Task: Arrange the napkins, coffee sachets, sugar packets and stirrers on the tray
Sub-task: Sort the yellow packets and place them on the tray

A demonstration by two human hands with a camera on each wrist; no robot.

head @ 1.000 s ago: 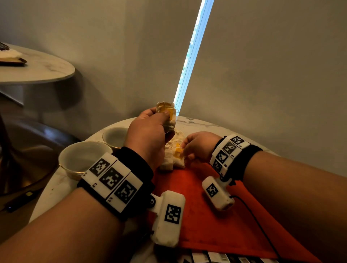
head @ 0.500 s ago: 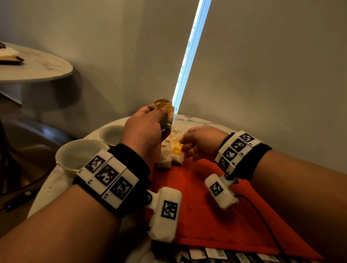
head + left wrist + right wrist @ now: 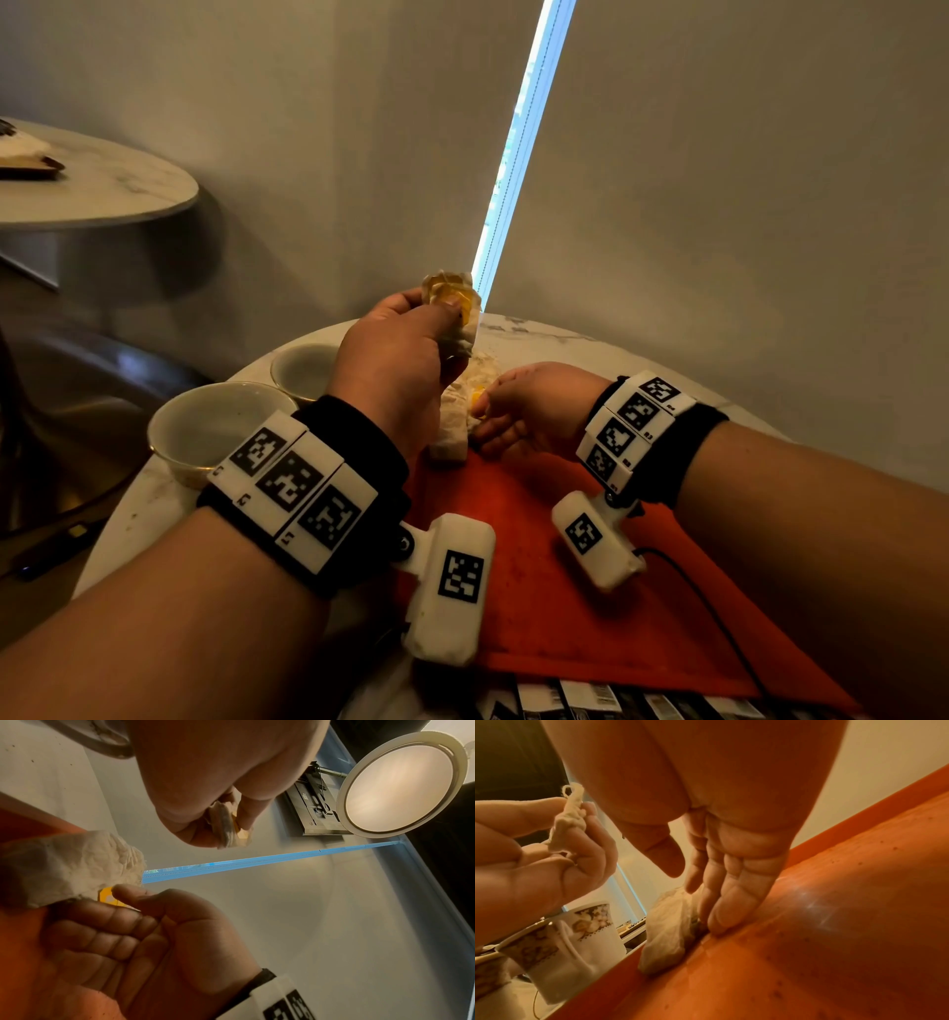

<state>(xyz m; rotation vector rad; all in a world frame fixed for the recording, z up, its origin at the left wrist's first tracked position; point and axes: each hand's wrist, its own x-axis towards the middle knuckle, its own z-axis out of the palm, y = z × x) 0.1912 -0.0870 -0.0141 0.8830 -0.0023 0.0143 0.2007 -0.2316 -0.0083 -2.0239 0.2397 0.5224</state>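
My left hand (image 3: 405, 354) is raised over the table's far side and grips a crumpled bundle of pale sachets with yellow tags (image 3: 454, 303), also seen as the bundle (image 3: 231, 829) in the left wrist view. My right hand (image 3: 518, 411) is low at the far left corner of the red tray (image 3: 565, 591). Its thumb and forefinger pinch the yellow tag (image 3: 109, 896) of a sachet in the white pile (image 3: 72, 862). The other fingertips (image 3: 721, 921) touch the tray beside that pile (image 3: 670, 929).
Two floral cups (image 3: 215, 426) (image 3: 303, 365) stand left of the tray on the round marble table (image 3: 539, 334). Black-and-white packets (image 3: 590, 699) lie along the near edge. A cable (image 3: 719, 616) crosses the tray's right side. A second table (image 3: 102, 190) stands far left.
Hardly anything has moved. The left hand keeps its bundle raised, and the right hand stays at the pile, shifted only slightly.
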